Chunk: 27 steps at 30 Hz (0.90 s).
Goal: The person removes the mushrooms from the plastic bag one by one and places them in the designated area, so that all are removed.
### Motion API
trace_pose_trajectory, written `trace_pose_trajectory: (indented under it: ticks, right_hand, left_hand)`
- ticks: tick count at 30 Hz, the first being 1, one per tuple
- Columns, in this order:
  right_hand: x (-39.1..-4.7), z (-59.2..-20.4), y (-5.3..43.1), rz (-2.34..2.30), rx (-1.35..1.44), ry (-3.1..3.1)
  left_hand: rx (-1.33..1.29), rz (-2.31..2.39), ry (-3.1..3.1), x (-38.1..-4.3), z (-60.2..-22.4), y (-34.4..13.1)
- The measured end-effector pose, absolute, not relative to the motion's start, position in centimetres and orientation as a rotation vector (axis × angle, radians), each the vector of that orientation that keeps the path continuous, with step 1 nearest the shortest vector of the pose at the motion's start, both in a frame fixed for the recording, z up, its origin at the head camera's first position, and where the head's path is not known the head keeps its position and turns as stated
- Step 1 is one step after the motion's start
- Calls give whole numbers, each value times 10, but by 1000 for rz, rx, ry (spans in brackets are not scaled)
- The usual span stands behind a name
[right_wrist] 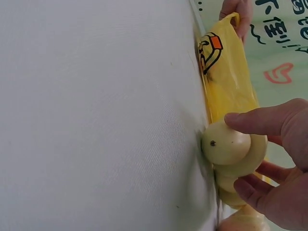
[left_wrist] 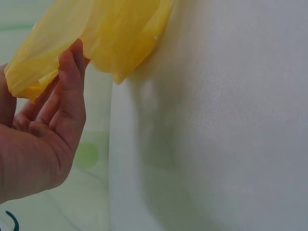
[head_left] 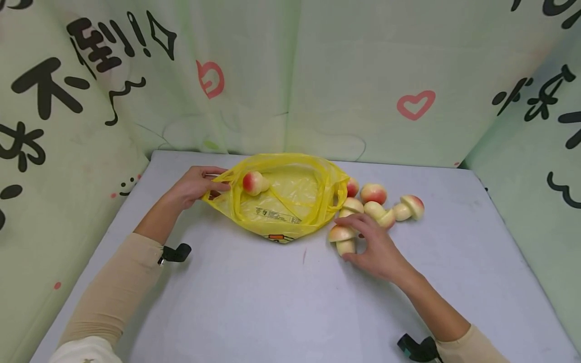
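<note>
A yellow plastic bag [head_left: 297, 182] lies with its mouth spread wide on the table. My left hand [head_left: 195, 185] pinches the bag's left edge between thumb and fingers, as the left wrist view also shows. One toy mushroom [head_left: 254, 183], with a red and cream cap, sits inside the bag. Just right of the bag, my right hand [head_left: 375, 249] grips another mushroom [right_wrist: 227, 143] between thumb and fingers; its cap and pale stem rest close to the tabletop. Several more mushrooms [head_left: 374, 193] are grouped behind that hand, partly hidden by it and the bag.
The white table [head_left: 263, 302] runs back to a pale green curtain [head_left: 345, 91] with black writing and hearts, which also stands along both sides. A mushroom [head_left: 410, 207] lies on its side at the group's right end. Black wrist cameras [head_left: 176, 252] sit on both forearms.
</note>
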State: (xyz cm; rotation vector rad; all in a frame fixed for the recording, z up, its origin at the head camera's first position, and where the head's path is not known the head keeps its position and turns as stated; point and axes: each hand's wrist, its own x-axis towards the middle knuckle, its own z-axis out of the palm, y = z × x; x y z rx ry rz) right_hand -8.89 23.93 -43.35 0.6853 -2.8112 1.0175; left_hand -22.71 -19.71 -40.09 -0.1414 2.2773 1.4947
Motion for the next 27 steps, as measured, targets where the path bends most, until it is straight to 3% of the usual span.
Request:
trace_pose_trajectory:
  ticks: [27]
  right_hand:
    - [-94,-417,234,1018,668,-2798]
  left_hand:
    - [-138,1512,2280,-230,-404,-199]
